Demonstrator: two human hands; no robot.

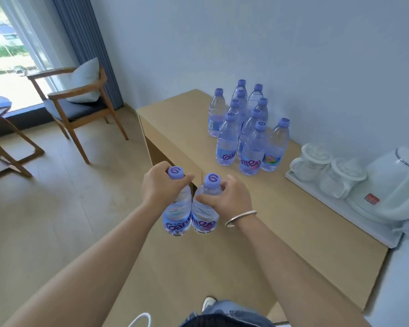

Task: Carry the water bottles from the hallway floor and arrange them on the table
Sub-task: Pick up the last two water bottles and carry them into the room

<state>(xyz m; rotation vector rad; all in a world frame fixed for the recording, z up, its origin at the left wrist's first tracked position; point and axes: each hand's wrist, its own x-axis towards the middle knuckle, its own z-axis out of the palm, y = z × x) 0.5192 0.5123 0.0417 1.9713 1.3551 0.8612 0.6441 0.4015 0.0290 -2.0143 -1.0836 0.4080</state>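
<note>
We read purple lettering, "Gam", on the label of the bottle in our left hand (pixel 176 221), and "men" on the label of the bottle in our right hand (pixel 204 223), just beside it. Each of their caps bore a swirl like a "6". Beyond those two, on the desk (pixel 281 208), the front left bottle (pixel 227 147) showed "Gam" and the front middle bottle (pixel 252 153) "mten". The red sticker (pixel 372 198) on the white kettle (pixel 392 194), right of those bottles, was too small to read.
</note>
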